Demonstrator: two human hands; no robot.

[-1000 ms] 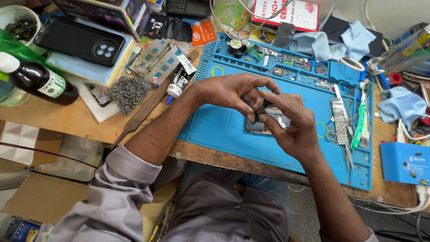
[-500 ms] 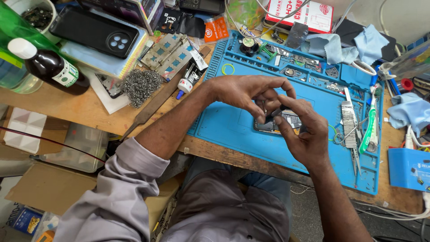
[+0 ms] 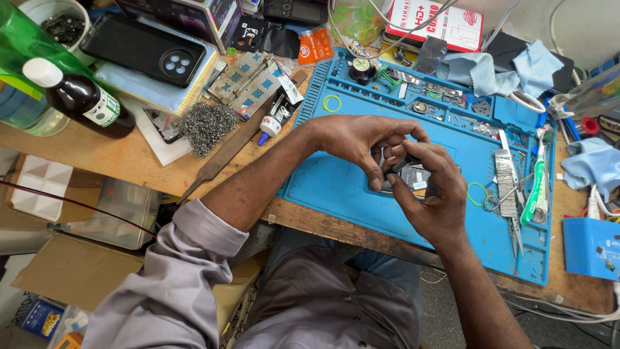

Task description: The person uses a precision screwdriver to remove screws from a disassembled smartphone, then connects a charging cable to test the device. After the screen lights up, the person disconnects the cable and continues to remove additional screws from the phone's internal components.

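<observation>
we look down at a small dark phone board [image 3: 413, 176] lying flat on the blue work mat [image 3: 336, 187], just right of the mat's middle. as far as we can see, its long axis runs left to right across the mat, roughly along the desk's front edge; which end is its top we cannot tell.

most of the board is hidden. our left hand [image 3: 358, 142] arches over it from the left and our right hand [image 3: 429, 194] covers it from below and from the right, so only a dark patch with a paler strip shows between the fingers. its outline and whatever sits on it are too covered to make out.

the left hand is curled, fingertips pressed down at the board's left edge, the thumb tucked under; it looks like it is pinning the board rather than lifting it. the right hand is closed to a tight pinch, thumb and forefinger meeting over the board's upper left part on something small and dark; what that thing is we cannot tell.

just right of the hands lie a green rubber band [image 3: 476, 194], tweezers [image 3: 516, 223] and a green toothbrush [image 3: 537, 184]. a glue tube [image 3: 276, 119] rests left of the mat.
</observation>
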